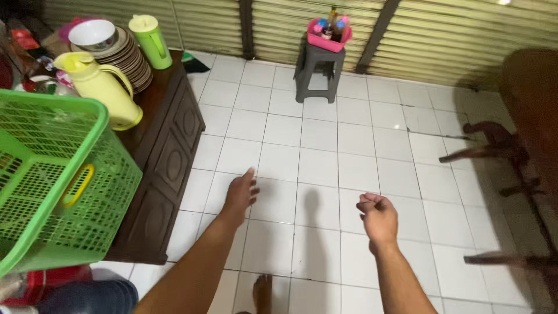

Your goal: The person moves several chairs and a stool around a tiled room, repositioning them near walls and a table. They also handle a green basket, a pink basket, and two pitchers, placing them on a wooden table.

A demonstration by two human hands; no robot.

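Note:
My left hand (240, 195) is stretched out over the white tiled floor (317, 151), fingers apart and holding nothing. It hangs just right of the dark wooden cabinet (168, 157). My right hand (378, 216) floats at about the same height, its fingers curled into a loose fist with nothing in it. Both hands touch nothing. My bare foot (263, 292) shows on the tiles below them.
A green plastic basket (55, 174) sits at the left. On the cabinet stand a yellow jug (99, 84), a green jug (150, 38) and stacked plates with a bowl (110, 46). A grey stool (317, 72) carries a pink tray of bottles (329, 32). Dark wooden furniture (523, 151) stands at right.

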